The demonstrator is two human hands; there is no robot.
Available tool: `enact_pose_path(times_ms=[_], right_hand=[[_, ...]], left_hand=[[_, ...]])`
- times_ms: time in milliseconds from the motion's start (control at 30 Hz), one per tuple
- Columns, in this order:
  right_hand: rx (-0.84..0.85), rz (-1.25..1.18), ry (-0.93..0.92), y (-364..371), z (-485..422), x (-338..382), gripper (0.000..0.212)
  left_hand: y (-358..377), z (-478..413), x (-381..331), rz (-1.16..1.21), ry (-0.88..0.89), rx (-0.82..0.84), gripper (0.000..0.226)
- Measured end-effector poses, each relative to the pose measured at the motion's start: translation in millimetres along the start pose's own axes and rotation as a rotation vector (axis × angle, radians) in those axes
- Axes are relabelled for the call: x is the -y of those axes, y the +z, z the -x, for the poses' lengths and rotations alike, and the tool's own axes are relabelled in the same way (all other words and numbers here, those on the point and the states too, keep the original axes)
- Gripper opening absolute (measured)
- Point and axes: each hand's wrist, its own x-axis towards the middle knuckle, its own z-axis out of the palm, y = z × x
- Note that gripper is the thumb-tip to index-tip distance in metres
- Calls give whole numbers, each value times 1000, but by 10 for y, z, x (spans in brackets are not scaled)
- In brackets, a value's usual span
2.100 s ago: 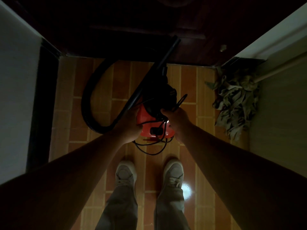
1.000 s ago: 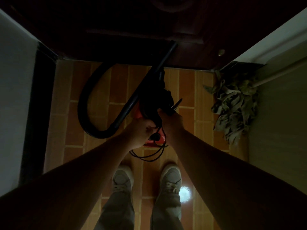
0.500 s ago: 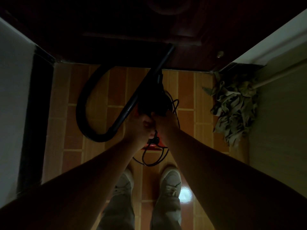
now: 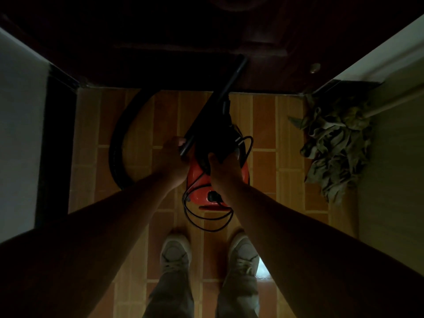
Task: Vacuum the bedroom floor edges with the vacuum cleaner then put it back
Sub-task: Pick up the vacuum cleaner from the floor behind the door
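Dim rm. Brick-pattern tile floor (image 4: pixel 263 125); dark door (image 4: pixel 160 42) frame top; mop (image 4: pixel 335 143) ctr-right. Vacuum cleaner (image 4: pixel 199 180) frame ctr, over tiles. Left hand (image 4: pixel 172 161) grips wand (image 4: pixel 215 106); right hand (image 4: pixel 226 166) clenched on its black top, apparently w/ cord (image 4: pixel 206 223).

The floor (image 4: pixel 263 125) is of orange-brown tiles with pale joints. On it a grey-green rag mop head (image 4: pixel 335 143) lies by the right wall, the black hose (image 4: pixel 117 152) curves at the left, and two pale shoes (image 4: pixel 175 251) stand near the bottom edge. Whether the red vacuum cleaner (image 4: pixel 197 180) rests on it, I cannot tell
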Motion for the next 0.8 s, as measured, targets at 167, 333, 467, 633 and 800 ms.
enact_pose_path(times_ms=[167, 333, 467, 633, 800], right_hand=[[-4, -30, 10, -8, -13, -28, 52], [22, -70, 10, -29, -23, -37, 50], [50, -87, 22, -51, -66, -54, 48], [61, -97, 50, -34, -76, -30, 45], [83, -118, 112, -106, -109, 12, 44]], left_hand=[[83, -217, -69, -55, -33, 57, 57], [136, -331, -131, -90, -55, 101, 54], [161, -399, -150, -75, -37, 114, 45], [63, -499, -91, -148, -134, 90, 37], [5, -400, -98, -230, -13, 159, 34]])
